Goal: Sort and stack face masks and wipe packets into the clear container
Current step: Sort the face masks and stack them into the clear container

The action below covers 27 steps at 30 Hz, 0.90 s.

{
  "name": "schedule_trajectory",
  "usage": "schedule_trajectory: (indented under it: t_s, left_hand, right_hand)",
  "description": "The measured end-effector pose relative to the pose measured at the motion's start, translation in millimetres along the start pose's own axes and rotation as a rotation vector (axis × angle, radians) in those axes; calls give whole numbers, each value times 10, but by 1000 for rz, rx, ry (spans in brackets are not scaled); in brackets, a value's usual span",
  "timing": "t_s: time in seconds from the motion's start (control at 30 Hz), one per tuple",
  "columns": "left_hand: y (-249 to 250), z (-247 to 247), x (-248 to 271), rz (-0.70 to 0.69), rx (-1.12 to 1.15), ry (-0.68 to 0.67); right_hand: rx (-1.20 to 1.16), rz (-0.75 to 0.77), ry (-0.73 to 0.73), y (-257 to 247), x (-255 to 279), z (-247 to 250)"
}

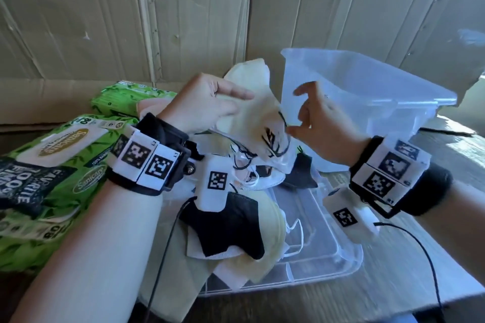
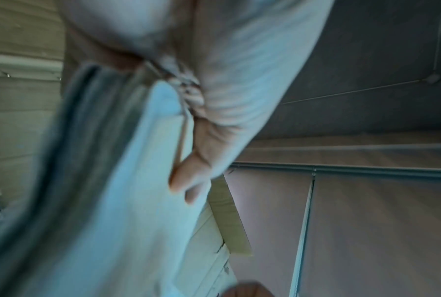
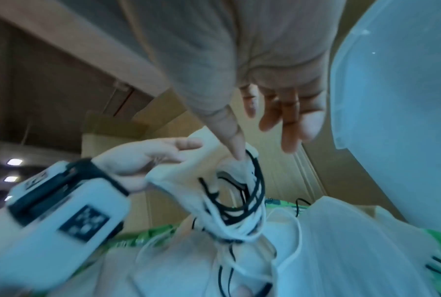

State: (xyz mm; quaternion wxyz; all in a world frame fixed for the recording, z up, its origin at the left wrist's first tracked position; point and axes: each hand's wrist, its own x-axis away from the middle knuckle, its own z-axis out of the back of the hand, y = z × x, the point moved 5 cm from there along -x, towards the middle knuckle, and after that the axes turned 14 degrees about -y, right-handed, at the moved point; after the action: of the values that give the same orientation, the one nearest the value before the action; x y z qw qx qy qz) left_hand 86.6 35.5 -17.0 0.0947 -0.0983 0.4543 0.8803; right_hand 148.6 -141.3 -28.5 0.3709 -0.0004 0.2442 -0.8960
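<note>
While the left hand [image 1: 207, 105] grips the cream masks [image 1: 262, 118], thumb on top, the right hand [image 1: 322, 120], fingers spread, touches their loop end with its thumb; clear container [image 1: 380, 92] just behind it

Creased cardboard wall [image 1: 78, 21] behind a wood-grain tabletop [image 1: 341, 307], daylight at right.

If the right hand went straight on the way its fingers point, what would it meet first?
Likely the cream masks in the left hand; on the right hand, the thumb looks nearly on their loops.
</note>
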Motion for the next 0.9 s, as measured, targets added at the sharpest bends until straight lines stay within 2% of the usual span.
schedule_trajectory:
  t_s: [0.03, 0.07, 0.13, 0.2, 0.27, 0.33, 0.37, 0.5, 0.6, 0.77, 0.9]
  left_hand:
    - [-32, 68, 4, 24, 15, 83]
    - [-51, 133, 20, 46, 34, 160]
    - [-79, 243, 45, 57, 59, 265]
    - [-74, 296, 70, 58, 71, 300]
    - [-51, 309, 84, 52, 76, 309]
    - [-15, 297, 95, 37, 62, 309]
    - [-1, 287, 99, 30, 53, 309]
    - [24, 267, 94, 18, 49, 307]
    - [29, 275, 93, 11, 44, 302]
    - [-3, 316, 101, 21, 35, 307]
    - [-29, 318, 90, 35, 42, 296]
  right_hand:
    - [94, 9, -60, -33, 53, -44]
    - [172, 37, -181, -76, 113, -129]
    - [278, 114, -518, -160, 253, -378]
    - [336, 216, -803, -244, 420, -631]
    - [502, 289, -941, -279, 535, -821]
    - [621, 339, -938, -305, 561, -935]
    - [609, 354, -924, -325, 552, -961]
    - [399, 379, -915, -368, 454, -934]
    - [243, 350, -849, -364, 324, -819]
    - [-82, 226, -632, -287, 124, -443]
    - [-219, 108, -427, -189, 56, -154]
